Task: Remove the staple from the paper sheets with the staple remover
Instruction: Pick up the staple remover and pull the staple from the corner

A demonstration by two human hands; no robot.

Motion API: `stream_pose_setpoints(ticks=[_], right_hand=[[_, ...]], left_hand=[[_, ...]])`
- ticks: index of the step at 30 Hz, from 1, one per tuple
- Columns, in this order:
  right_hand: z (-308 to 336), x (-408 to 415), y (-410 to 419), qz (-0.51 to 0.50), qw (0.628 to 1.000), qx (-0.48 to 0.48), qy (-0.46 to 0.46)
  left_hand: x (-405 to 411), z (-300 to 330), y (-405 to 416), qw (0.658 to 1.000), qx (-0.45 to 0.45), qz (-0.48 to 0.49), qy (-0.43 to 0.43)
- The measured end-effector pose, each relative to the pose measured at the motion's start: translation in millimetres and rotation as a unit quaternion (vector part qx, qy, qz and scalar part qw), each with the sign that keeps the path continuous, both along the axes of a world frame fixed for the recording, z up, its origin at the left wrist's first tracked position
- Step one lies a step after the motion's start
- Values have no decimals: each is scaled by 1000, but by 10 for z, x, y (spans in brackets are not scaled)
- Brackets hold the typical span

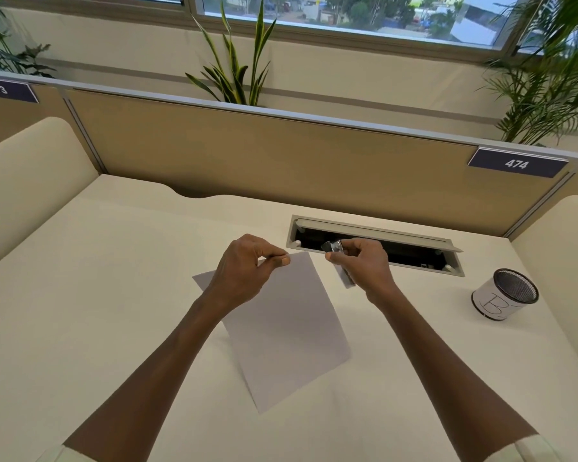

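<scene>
White paper sheets [287, 331] lie tilted on the cream desk, near the middle. My left hand [244, 271] pinches their far top corner between thumb and fingers and lifts it slightly. My right hand [364, 265] is a short way to the right of that corner, closed around a black and metal staple remover [337, 258]. The tool's jaws point toward the paper corner but stay apart from it. The staple itself is too small to make out.
An open cable tray [374, 245] is sunk into the desk just behind my right hand. A mesh pen cup [504, 295] with a white label stands at the right. Beige partition panels [281, 161] close off the back and both sides of the desk.
</scene>
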State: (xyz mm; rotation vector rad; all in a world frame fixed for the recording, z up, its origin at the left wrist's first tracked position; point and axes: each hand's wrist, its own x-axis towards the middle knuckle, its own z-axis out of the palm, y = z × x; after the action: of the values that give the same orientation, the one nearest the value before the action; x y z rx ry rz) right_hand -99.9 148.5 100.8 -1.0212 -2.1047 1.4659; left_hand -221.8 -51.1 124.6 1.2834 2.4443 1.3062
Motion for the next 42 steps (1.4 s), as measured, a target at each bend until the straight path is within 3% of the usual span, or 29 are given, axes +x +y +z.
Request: stream_pose_setpoints(ticks=[7,16,28,32,35,37,39,42], right_hand=[[-611,-610,-4,-41,983,101,-146],[-1159,-1043,-94,-13,967,125,-222],[-1209,-1166,-98,15,950,153,-270],[-969,-955,-35,-11,967,134,-217],[-583,-563,-60,55,996,-43,-58],[-360,-207,-137,151,982,-115,13],[-221,74,-256,222,969,-104,24],[-123,246,-410,220,975,-19,-13]], left_hand=[[-180,-262,-89,1000,-7,-23,3],[-325,-406,-107,1000,-8,-9,-19],[-372,-403,5,1000,-9,-19,-9],[-342,-363,47,1000,-13,-19,-10],[-280,-255,94,1000,-18,-23,2],[-221,-165,111,999,-17,-24,11],[-156,-81,122,1000,-8,-21,17],[-31,74,134,1000,6,-14,19]])
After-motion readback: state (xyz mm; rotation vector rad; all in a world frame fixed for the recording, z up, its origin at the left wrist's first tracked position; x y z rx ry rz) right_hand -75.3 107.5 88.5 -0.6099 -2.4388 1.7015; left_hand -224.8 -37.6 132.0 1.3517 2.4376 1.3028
